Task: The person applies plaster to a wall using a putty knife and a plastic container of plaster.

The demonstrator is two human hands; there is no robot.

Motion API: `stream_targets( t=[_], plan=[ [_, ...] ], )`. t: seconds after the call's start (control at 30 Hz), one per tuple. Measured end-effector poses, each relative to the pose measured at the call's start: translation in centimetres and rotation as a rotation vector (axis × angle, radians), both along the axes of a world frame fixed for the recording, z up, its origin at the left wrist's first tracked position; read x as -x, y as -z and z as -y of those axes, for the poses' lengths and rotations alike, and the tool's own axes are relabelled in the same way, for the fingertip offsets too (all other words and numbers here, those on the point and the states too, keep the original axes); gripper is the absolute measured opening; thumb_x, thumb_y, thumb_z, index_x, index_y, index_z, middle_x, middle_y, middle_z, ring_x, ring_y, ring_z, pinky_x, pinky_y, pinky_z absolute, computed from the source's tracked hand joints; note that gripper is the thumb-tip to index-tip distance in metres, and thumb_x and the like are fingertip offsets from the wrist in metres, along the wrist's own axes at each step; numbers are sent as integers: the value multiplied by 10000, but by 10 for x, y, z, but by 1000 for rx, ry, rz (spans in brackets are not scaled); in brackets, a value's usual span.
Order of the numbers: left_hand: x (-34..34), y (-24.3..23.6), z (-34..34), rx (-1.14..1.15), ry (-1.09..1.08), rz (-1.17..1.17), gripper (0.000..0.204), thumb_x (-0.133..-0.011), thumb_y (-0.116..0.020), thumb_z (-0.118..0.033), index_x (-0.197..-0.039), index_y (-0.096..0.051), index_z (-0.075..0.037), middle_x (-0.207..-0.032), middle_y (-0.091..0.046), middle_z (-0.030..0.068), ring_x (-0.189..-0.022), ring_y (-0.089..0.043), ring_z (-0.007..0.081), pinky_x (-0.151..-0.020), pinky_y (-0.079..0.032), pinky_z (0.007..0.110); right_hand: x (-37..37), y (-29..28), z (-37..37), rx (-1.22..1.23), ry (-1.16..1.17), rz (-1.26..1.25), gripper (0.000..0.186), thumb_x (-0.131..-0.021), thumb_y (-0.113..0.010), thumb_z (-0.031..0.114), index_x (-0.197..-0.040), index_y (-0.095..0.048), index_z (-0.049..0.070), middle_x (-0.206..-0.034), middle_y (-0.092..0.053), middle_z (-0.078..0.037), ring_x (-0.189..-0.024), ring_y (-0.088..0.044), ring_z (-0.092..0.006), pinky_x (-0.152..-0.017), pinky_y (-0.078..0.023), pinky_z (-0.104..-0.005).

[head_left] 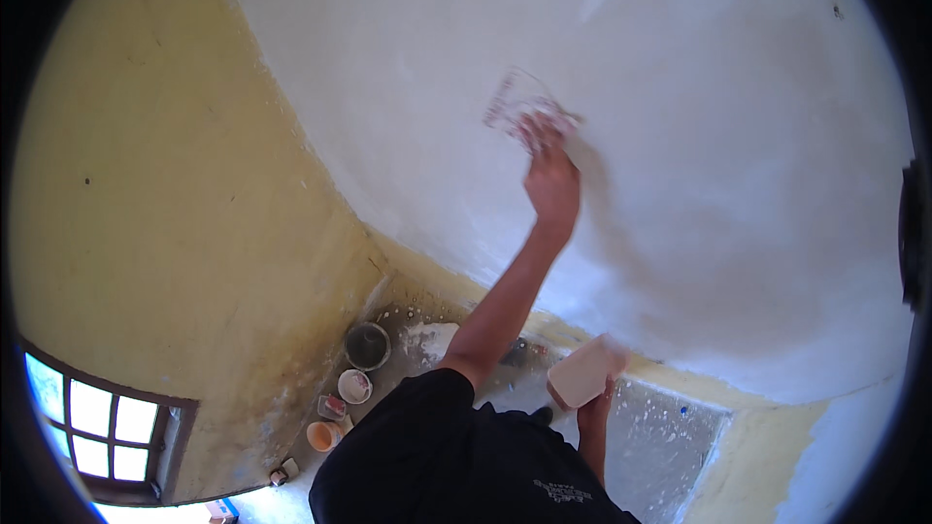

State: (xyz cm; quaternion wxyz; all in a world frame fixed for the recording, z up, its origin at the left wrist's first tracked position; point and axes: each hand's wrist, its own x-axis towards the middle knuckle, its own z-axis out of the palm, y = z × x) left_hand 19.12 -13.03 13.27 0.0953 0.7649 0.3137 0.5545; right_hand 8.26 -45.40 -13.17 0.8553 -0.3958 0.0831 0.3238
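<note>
My left hand [553, 180] reaches up to the white-coated wall [699, 116], its fingers closed around a plaster-smeared flat scraper [510, 107]. The scraper is blurred and appears to lie against the coated surface. Lower down, my right hand [593, 410] grips a pale, flat rectangular board [580, 375] from beneath. The board's right end is blurred, and most of the right fingers are hidden under it.
A yellow wall [165, 165] meets the coated one at a corner on the left. Below it stand a dark bucket [367, 345], a white tub [354, 386] and an orange container [323, 436]. A barred window [112, 427] is at the lower left. The grey floor [660, 427] is splattered white.
</note>
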Motion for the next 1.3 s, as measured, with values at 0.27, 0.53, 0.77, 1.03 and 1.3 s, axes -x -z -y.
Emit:
stream_targets(
  t=[0.27,0.53,0.77,1.03,1.3],
  plan=[
    [60,82,82,88,403,-124,526,-788,-499,72,-1312,-460,38,-1331,-502,217,-1163,-555,338,-822,-538,355,-10,6,-4,-22,-54,-2,597,-947,-468,446,-1392,-329,72,-1334,-471,-109,-1240,-464,-289,-1036,-388,-435],
    [79,-18,-65,265,-61,420,277,-844,-459,39,-1086,-588,78,-674,-597,260,-630,-582,446,-546,-452,436,-18,3,-10,-52,-39,-35,591,-939,-489,459,-1367,-357,73,-1325,-477,-96,-1218,-482,-274,-1024,-397,-425],
    [29,-85,28,349,32,97,491,-755,-511,59,-1244,-502,103,-734,-617,275,-603,-615,383,-533,-481,441,-11,6,-3,-42,-15,24,562,-954,-468,439,-1373,-350,83,-1323,-477,-92,-1222,-478,-264,-1024,-396,-429],
    [30,-42,100,-13,433,-81,613,-735,-505,84,-1338,-410,28,-1323,-486,252,-1145,-544,381,-712,-572,392,-16,11,-7,-10,-23,-32,529,-958,-459,426,-1357,-384,87,-1303,-498,-86,-1216,-475,-254,-1028,-385,-411],
    [106,39,51,705,409,29,197,-927,-499,-61,-1069,-609,21,-847,-660,203,-718,-668,206,-624,-502,364,-19,4,-9,-44,-15,-41,559,-950,-468,421,-1383,-350,87,-1322,-482,-93,-1236,-464,-263,-1039,-379,-420]
  ],
)
